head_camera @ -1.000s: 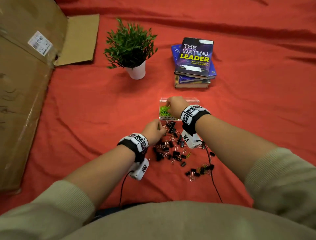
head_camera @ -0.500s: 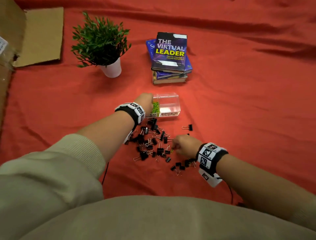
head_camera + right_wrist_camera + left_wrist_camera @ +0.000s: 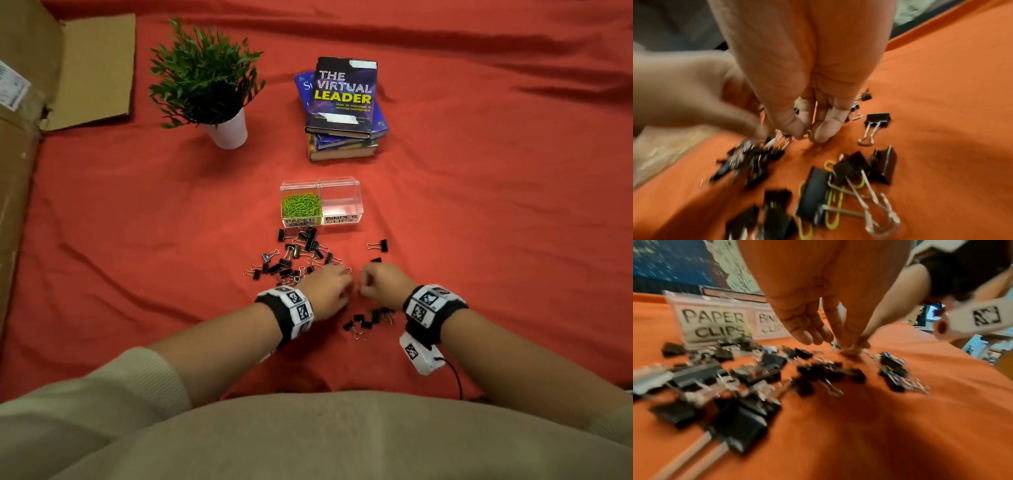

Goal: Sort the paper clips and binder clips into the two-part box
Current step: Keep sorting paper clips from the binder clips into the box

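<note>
A clear two-part box [image 3: 342,186] stands on the red cloth. Its left part, labelled PAPER CLIPS, holds green paper clips [image 3: 301,205]; the right part, labelled BINDER CLIPS [image 3: 340,219], looks empty. Black binder clips [image 3: 294,255] lie scattered in front of it. Both hands hover low over the near end of the pile. My right hand [image 3: 809,134] pinches a yellow-green paper clip [image 3: 809,131] between thumb and forefinger. My left hand [image 3: 851,348] reaches down with thumb and forefinger tips together on the cloth; what lies between them is hidden. More paper clips [image 3: 833,199] lie under binder clips [image 3: 878,119].
A potted plant [image 3: 209,75] and a stack of books [image 3: 342,102] stand behind the box. Flattened cardboard [image 3: 92,68] and a large carton [image 3: 17,154] fill the left edge. Bare red cloth stretches to the right.
My left hand has come back from the box's paper-clip part to the pile, close beside the right hand. The right hand stayed at the pile and now pinches a paper clip.
</note>
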Action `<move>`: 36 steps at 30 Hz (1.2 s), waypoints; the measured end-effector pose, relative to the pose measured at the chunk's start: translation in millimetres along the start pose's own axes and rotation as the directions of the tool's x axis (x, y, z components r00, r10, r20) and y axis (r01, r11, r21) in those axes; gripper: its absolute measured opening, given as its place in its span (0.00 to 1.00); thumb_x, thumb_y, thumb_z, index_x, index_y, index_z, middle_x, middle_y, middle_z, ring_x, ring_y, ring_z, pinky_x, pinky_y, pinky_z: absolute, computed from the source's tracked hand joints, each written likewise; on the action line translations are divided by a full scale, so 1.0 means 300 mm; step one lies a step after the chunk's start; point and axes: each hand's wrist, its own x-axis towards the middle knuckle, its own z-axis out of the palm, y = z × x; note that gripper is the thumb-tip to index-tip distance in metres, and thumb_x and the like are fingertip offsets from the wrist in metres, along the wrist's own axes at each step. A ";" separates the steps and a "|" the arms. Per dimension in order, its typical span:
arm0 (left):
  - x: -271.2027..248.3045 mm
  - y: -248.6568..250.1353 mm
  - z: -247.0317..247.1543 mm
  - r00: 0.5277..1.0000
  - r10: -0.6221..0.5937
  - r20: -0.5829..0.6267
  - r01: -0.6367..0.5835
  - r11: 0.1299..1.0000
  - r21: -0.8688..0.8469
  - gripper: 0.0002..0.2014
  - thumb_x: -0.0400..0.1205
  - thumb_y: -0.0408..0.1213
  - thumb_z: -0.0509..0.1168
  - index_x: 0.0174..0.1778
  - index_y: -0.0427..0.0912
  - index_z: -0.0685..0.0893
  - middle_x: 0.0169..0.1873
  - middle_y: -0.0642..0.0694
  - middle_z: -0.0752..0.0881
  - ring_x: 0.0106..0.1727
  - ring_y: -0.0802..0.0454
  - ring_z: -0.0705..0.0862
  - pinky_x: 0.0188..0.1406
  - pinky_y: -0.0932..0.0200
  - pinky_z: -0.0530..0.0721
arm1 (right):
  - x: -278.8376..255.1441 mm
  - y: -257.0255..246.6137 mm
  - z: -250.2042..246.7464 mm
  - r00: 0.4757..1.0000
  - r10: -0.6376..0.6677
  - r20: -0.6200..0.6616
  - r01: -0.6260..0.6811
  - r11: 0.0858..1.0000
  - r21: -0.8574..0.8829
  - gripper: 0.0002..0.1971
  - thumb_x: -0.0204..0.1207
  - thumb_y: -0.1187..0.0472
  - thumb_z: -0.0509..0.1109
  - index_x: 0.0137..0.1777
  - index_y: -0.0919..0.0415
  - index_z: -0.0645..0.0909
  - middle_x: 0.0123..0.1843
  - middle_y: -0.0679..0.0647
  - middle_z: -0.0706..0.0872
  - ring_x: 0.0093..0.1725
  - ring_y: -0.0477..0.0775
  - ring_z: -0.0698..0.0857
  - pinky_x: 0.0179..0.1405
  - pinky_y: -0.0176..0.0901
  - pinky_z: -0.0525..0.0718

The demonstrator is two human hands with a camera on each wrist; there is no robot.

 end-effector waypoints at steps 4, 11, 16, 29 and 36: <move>-0.033 0.003 0.057 0.999 0.023 0.039 -0.025 0.998 0.052 0.14 0.80 0.39 0.64 0.61 0.43 0.80 0.58 0.41 0.75 0.62 0.42 0.74 0.63 0.48 0.76 | -0.040 0.060 -0.061 0.989 0.146 0.023 -0.143 0.900 0.411 0.12 0.78 0.70 0.59 0.50 0.56 0.82 0.34 0.53 0.81 0.29 0.49 0.78 0.24 0.32 0.77; -0.020 -0.019 0.021 0.997 -0.038 -0.060 0.045 0.993 0.109 0.12 0.79 0.41 0.63 0.54 0.38 0.79 0.55 0.40 0.76 0.59 0.41 0.75 0.59 0.48 0.77 | -0.107 0.113 -0.084 0.981 0.175 0.079 -0.191 0.920 0.342 0.05 0.75 0.64 0.67 0.38 0.57 0.77 0.31 0.51 0.80 0.28 0.45 0.76 0.27 0.33 0.74; 0.005 0.108 0.082 0.998 -0.057 -0.024 0.059 0.996 0.074 0.22 0.78 0.53 0.66 0.57 0.39 0.77 0.57 0.41 0.77 0.62 0.43 0.75 0.62 0.49 0.74 | -0.128 0.122 -0.031 0.994 0.014 0.108 0.002 0.989 -0.147 0.13 0.68 0.58 0.77 0.44 0.55 0.74 0.38 0.47 0.79 0.39 0.50 0.77 0.34 0.38 0.70; 0.038 0.173 0.129 0.993 -0.089 -0.082 0.089 0.996 -0.005 0.17 0.76 0.44 0.66 0.57 0.39 0.77 0.55 0.39 0.80 0.60 0.39 0.77 0.59 0.47 0.76 | -0.067 0.136 -0.076 0.995 0.040 -0.089 -0.033 0.997 0.072 0.06 0.70 0.63 0.72 0.42 0.55 0.77 0.30 0.45 0.75 0.36 0.52 0.78 0.29 0.33 0.69; 0.025 0.071 0.069 0.959 -0.233 -0.161 0.229 0.972 -0.045 0.14 0.76 0.44 0.64 0.52 0.41 0.75 0.52 0.43 0.81 0.56 0.43 0.78 0.55 0.50 0.77 | -0.063 0.137 -0.094 0.990 0.003 -0.141 -0.009 0.999 -0.038 0.09 0.73 0.60 0.71 0.52 0.55 0.78 0.39 0.50 0.80 0.40 0.54 0.80 0.39 0.41 0.73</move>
